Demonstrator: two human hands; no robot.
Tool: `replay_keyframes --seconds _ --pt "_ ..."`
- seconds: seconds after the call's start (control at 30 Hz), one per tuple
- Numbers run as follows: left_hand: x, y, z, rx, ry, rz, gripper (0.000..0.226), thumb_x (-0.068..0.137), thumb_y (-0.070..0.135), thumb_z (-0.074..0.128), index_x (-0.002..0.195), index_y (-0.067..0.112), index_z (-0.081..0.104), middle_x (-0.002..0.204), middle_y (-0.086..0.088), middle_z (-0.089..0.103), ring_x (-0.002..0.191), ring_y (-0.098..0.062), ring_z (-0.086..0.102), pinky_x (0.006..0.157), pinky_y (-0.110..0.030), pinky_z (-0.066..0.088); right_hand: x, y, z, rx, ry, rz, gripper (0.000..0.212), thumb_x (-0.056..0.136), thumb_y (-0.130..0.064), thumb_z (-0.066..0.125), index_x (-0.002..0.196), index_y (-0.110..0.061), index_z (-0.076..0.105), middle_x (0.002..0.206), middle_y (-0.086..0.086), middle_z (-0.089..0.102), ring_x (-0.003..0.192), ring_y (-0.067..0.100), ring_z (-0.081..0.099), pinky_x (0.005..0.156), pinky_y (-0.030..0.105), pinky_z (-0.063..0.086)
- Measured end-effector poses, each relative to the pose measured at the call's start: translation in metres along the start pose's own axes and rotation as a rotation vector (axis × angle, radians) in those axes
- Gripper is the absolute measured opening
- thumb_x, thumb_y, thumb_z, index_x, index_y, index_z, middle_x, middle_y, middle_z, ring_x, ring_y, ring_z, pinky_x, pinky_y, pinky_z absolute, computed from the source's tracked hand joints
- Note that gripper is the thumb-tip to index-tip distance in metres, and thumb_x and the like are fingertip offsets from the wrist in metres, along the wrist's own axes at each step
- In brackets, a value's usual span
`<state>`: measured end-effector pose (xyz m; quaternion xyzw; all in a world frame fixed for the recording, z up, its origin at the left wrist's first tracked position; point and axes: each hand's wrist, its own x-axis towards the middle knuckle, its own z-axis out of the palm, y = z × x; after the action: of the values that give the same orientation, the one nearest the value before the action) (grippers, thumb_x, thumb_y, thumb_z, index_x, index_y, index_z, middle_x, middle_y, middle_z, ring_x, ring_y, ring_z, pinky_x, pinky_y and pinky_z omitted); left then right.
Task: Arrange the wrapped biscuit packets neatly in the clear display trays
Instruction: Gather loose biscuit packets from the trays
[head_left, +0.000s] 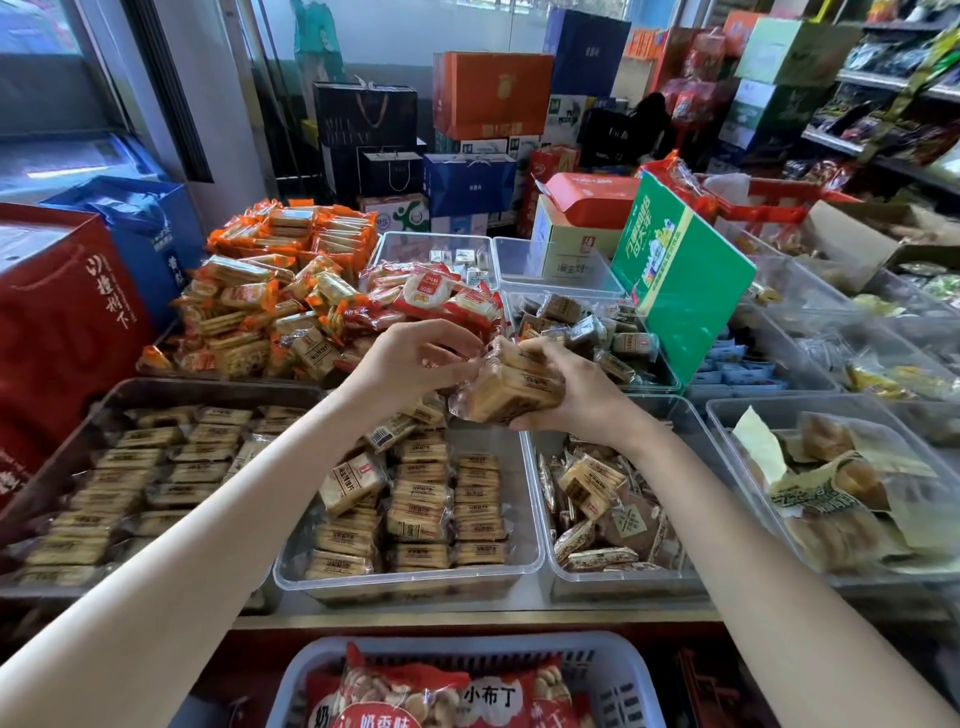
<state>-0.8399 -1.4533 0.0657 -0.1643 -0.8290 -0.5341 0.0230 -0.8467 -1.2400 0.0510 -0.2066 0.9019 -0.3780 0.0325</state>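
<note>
While both arms reached out over the display counter, the right hand (566, 387) curled round a small stack of wrapped biscuit packets (511, 387) and held it in the air above the far edge of the middle clear tray (535, 551). The left hand (410, 358) met the stack from the left, its fingertips pinching the crinkled wrapper at the packets' end. Below them, the middle tray held rows of the same brown-labelled packets, mostly stacked flat, with one packet (350, 480) lying tilted across the rows. A darker tray (111, 395) to the left held similar packets in rows. Another clear tray (696, 431) to the right held a loose jumble of mixed wrapped snacks.
</note>
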Motion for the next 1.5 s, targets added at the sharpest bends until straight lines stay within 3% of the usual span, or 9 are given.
replay_keyframes --seconds 0.13,0.37,0.63,0.77,0.9,1.13,1.23,1.37,1.5 --pt "0.004 -0.001 -0.001 0.176 0.000 0.082 0.020 0.076 0.016 0.075 0.090 0.028 0.066 0.090 0.013 0.067 0.082 -0.004 0.064 0.077 -0.018 0.053 -0.001 0.005 0.001 0.187 -0.025 0.016 0.067 0.065 -0.014 0.086 0.119 -0.027 0.049 0.120 0.003 0.062 0.112 0.018 0.059 0.101 0.042 0.045" --pt "0.010 -0.004 -0.004 0.000 0.113 0.011 0.009 0.077 0.013 0.073 0.073 0.019 0.069 0.077 0.003 0.072 0.074 -0.014 0.069 0.075 -0.027 0.056 -0.003 0.009 -0.002 0.373 -0.036 0.073 0.066 0.069 -0.003 0.080 0.125 -0.020 0.049 0.120 0.004 0.062 0.107 0.013 0.063 0.088 0.021 0.049" --pt "0.021 0.008 0.007 0.084 0.014 0.044 0.014 0.077 0.018 0.074 0.083 0.025 0.065 0.087 0.010 0.067 0.079 -0.003 0.064 0.074 -0.014 0.052 0.006 0.010 0.000 0.143 -0.075 0.076 0.064 0.067 -0.014 0.084 0.119 -0.028 0.049 0.109 -0.002 0.063 0.102 0.014 0.061 0.088 0.024 0.047" --pt "0.022 0.009 0.011 0.117 0.018 0.056 0.014 0.075 0.017 0.076 0.083 0.022 0.066 0.083 0.010 0.068 0.075 0.001 0.064 0.068 -0.007 0.049 0.008 0.004 -0.003 -0.021 -0.036 0.051 0.067 0.067 -0.014 0.084 0.124 -0.021 0.049 0.107 -0.006 0.056 0.098 0.009 0.053 0.074 0.002 0.036" --pt "0.019 0.006 0.008 0.191 0.019 0.083 0.012 0.077 0.015 0.075 0.086 0.017 0.068 0.081 0.015 0.066 0.068 0.010 0.061 0.067 -0.004 0.047 0.009 -0.001 -0.006 -0.201 -0.017 0.031 0.073 0.069 -0.016 0.083 0.132 -0.019 0.046 0.118 -0.005 0.051 0.103 0.005 0.043 0.086 0.015 0.030" --pt "0.020 -0.010 0.001 0.188 0.027 0.075 0.007 0.081 0.008 0.071 0.080 0.013 0.066 0.079 0.011 0.067 0.066 0.006 0.064 0.066 -0.008 0.050 0.013 0.001 -0.004 -0.282 -0.052 -0.010 0.074 0.069 -0.019 0.083 0.133 -0.018 0.045 0.128 -0.002 0.051 0.106 0.003 0.042 0.091 0.014 0.029" --pt "0.019 -0.024 0.005 0.200 0.022 0.056 0.006 0.082 0.008 0.070 0.080 0.012 0.065 0.079 0.015 0.064 0.067 0.007 0.062 0.067 -0.008 0.049 0.018 0.011 0.009 -0.390 -0.044 -0.019 0.075 0.072 -0.026 0.081 0.135 -0.018 0.043 0.131 -0.002 0.049 0.119 0.013 0.041 0.104 0.028 0.030" --pt "0.017 -0.060 0.019 0.376 -0.027 0.003 0.003 0.087 0.012 0.065 0.084 0.014 0.065 0.086 0.006 0.068 0.074 -0.005 0.063 0.066 -0.013 0.044 0.033 0.029 0.043 -0.793 -0.076 -0.021 0.067 0.078 -0.032 0.072 0.133 -0.015 0.038 0.133 0.002 0.045 0.126 0.020 0.034 0.106 0.035 0.023" --pt "0.010 -0.110 0.020 0.715 -0.094 -0.034 0.024 0.092 0.007 0.051 0.109 0.010 0.068 0.111 -0.005 0.068 0.098 -0.021 0.064 0.088 -0.029 0.046 0.052 0.059 0.071 -0.711 -0.074 0.119 0.061 0.081 -0.015 0.067 0.132 -0.007 0.035 0.128 0.009 0.047 0.118 0.024 0.043 0.099 0.031 0.034"
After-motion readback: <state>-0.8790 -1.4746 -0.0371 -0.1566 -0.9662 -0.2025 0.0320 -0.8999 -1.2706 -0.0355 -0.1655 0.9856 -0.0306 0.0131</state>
